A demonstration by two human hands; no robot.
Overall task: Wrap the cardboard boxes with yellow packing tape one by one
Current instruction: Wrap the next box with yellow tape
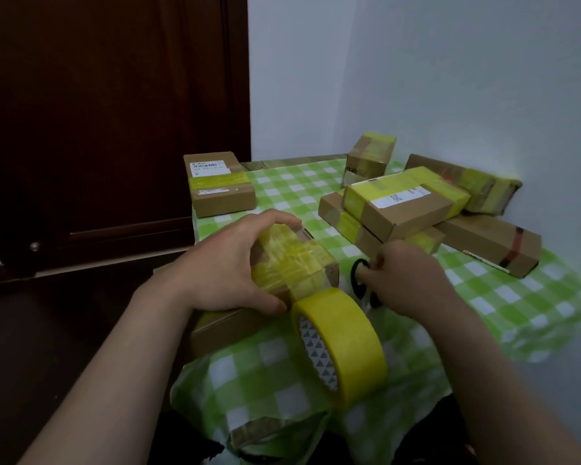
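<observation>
Tape roll (pixel 353 333) showing yellow w/ grey-white triangle print inside; tablecloth (pixel 282 186) showing green/white checks; boxes (pixel 413 213) showing brown w/ yellow bands; door (pixel 98 112) looking dark brown.

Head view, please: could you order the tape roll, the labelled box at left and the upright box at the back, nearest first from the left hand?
1. Tape roll, just right of the left hand.
2. Labelled box, left rear.
3. Upright box, far back corner.

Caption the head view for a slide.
Left hand holds tape-wrapped box, yellow tape roll beside it; right hand grips black scissors on checked cloth.
</observation>
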